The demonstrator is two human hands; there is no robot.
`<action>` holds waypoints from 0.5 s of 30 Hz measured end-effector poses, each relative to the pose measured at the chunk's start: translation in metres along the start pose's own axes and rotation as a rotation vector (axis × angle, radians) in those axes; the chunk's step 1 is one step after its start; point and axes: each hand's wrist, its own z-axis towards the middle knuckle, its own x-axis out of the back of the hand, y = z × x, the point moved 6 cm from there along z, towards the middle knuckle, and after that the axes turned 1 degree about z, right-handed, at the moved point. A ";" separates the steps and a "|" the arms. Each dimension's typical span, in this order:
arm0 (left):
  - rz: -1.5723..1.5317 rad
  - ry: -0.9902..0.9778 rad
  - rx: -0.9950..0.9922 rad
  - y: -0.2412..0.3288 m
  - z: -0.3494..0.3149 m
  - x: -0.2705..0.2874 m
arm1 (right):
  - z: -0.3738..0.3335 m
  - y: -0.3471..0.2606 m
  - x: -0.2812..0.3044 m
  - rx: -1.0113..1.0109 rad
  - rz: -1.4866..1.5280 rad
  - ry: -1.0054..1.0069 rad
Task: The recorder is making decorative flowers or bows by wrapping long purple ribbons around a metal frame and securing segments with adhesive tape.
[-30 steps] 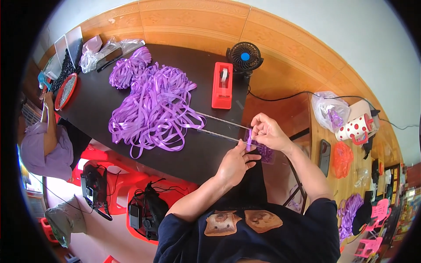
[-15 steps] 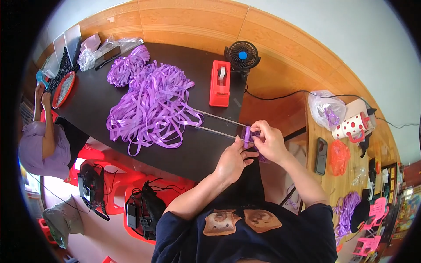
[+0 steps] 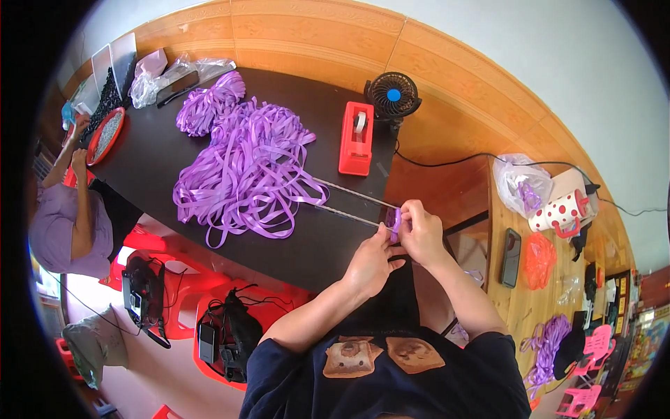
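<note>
At the right edge of the dark table, both my hands pinch a short piece of purple ribbon (image 3: 396, 222). My right hand (image 3: 421, 232) grips its upper part, fingers curled in. My left hand (image 3: 375, 260) holds the lower end between thumb and fingers. Two thin, light-coloured cords (image 3: 349, 214) run from my hands back to a big heap of purple ribbon (image 3: 255, 171) on the table. Exactly how the ribbon and cords join is hidden by my fingers. A smaller bundle of purple ribbon (image 3: 209, 108) lies behind the heap.
A red tape dispenser (image 3: 356, 143) and a black fan (image 3: 392, 96) stand at the table's back right. On the wooden table at right lie a phone (image 3: 511, 258), a red plastic bag (image 3: 540, 260) and a dotted cup (image 3: 556, 211). At far left, a person (image 3: 66, 223) works beside a red tray (image 3: 105, 136).
My right hand has turned and closed in on the ribbon, its fingers now more curled. My left hand stays near the same spot. The person at far left has shifted their arms.
</note>
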 end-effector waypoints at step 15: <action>-0.005 -0.022 -0.004 0.005 -0.003 -0.005 | 0.004 0.000 0.006 0.078 0.067 -0.077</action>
